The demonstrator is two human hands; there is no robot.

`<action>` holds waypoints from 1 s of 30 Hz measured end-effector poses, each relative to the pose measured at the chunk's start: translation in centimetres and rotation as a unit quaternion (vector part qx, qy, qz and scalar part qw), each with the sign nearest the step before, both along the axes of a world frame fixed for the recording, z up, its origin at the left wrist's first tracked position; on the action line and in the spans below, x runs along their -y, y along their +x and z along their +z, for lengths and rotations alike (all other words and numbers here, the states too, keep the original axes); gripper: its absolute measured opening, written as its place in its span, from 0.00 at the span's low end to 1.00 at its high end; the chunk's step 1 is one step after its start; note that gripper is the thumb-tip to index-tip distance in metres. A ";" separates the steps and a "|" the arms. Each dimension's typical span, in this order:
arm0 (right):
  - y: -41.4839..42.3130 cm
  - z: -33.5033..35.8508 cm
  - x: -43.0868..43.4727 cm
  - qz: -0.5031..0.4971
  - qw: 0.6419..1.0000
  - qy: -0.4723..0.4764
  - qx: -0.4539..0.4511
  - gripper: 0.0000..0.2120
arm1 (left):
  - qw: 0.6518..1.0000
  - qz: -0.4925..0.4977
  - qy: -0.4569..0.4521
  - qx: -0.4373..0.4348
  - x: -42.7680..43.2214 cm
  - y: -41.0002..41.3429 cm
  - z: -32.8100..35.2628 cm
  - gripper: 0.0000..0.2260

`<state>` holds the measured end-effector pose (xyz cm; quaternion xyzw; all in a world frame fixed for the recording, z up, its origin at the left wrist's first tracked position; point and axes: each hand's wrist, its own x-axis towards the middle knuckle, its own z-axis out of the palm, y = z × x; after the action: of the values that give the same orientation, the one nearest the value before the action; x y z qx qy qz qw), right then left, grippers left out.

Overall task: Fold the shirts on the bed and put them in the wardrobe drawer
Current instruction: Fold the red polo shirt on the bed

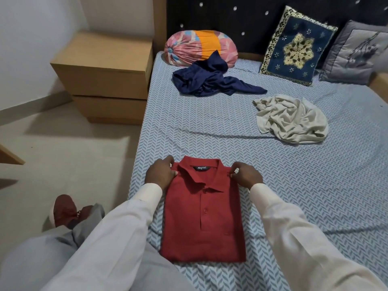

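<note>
Head view, bed: the bed (pixel 273 164), covered by a pale blue sheet with a grey herringbone print, fills the centre and right of the frame.
Head view, folded shirt: a dark red cotton polo shirt (pixel 202 217) lies folded into a rectangle at the near edge of the bed, collar away from the viewer, placket buttons up.
Left hand: the left hand (pixel 160 175) pinches the shirt's left shoulder fold beside the collar, fingers closed on the cloth.
Right hand: the right hand (pixel 246 175) pinches the opposite shoulder fold in the same way.
Sleeves: both forearms wear long white sleeves (pixel 294 238).
Unfolded shirts: a crumpled navy blue shirt (pixel 210 80) lies near the head of the bed; a crumpled cream shirt (pixel 294 120) lies to its right, well apart from the red one.
Pillows: a pink and orange bolster (pixel 199 47) touches the navy shirt; a blue embroidered cushion (pixel 296 47) and a grey cushion (pixel 354 53) lean on the dark headboard.
Floor side: a tan wooden bedside cabinet (pixel 105 76) stands left of the bed.
</note>
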<state>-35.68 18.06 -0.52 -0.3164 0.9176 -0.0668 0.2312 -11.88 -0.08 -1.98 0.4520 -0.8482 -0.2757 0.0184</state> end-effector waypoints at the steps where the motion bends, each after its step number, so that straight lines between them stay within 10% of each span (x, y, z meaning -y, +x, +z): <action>1: 0.0 -0.1 0.0 0.004 1.000 0.004 0.006 0.04 | 1.000 -0.006 -0.004 0.004 -0.1 -0.1 0.0 0.12; 30: -0.5 -2.0 0.2 -0.186 0.947 -0.189 0.183 0.06 | 0.965 0.165 0.163 -0.125 1.0 -1.4 -0.2 0.05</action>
<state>-36.22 17.87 -2.55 -0.1602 0.8726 -0.3375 0.3145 -13.32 -1.10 -2.18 0.5443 -0.6964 -0.4579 0.0956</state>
